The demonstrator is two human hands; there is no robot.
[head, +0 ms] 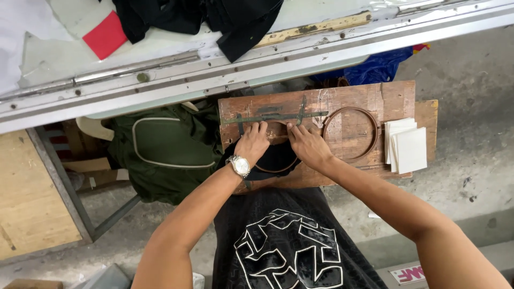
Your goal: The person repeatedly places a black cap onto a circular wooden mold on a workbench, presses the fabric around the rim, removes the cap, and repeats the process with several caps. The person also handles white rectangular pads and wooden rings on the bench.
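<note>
My left hand, with a silver wristwatch on its wrist, and my right hand press side by side on a brown hoop that has black fabric stretched in it. The hoop lies on a worn wooden board. Fingertips of both hands rest on the hoop's far edge, which they partly hide. A second, empty brown ring lies on the board just right of my right hand.
A stack of white sheets sits at the board's right end. Green fabric with pale trim hangs to the left. Above runs a long metal-framed table carrying black cloth and a red piece. Concrete floor lies to the right.
</note>
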